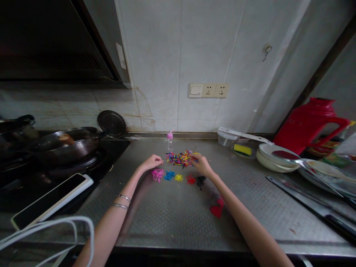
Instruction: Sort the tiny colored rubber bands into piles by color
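A mixed heap of small colourful bands lies on the metal counter. In front of it sit separate little piles: pink, blue, yellow, red and black. My left hand hovers just above and behind the pink pile, its fingers pinched; what they hold, if anything, is too small to name. At the right end of the mixed heap is my right hand, fingers bent down over the bands, the fingertips too blurred to read clearly.
A pink-topped little container stands behind the heap. On the left are a pan on the stove and a white-edged device. To the right are a sponge, bowls, a knife and a red jug.
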`<control>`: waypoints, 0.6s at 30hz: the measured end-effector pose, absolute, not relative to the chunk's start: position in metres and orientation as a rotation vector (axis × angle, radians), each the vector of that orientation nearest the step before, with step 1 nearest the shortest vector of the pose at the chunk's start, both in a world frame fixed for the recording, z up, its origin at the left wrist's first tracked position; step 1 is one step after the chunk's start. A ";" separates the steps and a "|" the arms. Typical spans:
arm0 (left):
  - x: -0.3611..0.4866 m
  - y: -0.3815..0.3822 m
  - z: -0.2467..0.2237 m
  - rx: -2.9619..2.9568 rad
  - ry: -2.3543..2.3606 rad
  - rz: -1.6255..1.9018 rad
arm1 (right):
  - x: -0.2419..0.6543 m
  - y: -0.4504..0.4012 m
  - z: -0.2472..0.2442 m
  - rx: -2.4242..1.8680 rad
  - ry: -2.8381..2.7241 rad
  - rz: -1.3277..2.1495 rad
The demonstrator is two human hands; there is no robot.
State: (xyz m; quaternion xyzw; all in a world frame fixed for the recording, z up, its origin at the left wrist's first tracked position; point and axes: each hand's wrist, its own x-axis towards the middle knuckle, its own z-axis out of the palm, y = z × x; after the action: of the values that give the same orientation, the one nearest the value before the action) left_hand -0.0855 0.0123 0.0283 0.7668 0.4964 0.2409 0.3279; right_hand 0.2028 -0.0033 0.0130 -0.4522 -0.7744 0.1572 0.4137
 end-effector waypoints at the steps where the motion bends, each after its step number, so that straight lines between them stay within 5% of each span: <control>1: -0.086 0.014 0.027 2.011 1.304 0.642 | 0.198 -0.005 0.015 -1.127 -1.950 0.426; 18: -0.084 0.022 0.014 2.073 1.350 0.702 | 0.119 -0.022 0.035 -0.791 -2.494 0.497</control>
State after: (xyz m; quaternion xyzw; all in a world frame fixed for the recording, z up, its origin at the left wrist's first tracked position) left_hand -0.0839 0.0221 0.0140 0.7737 0.5037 0.2620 0.2811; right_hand 0.1189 -0.0225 0.0354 -0.2886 -0.9097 0.1813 0.2370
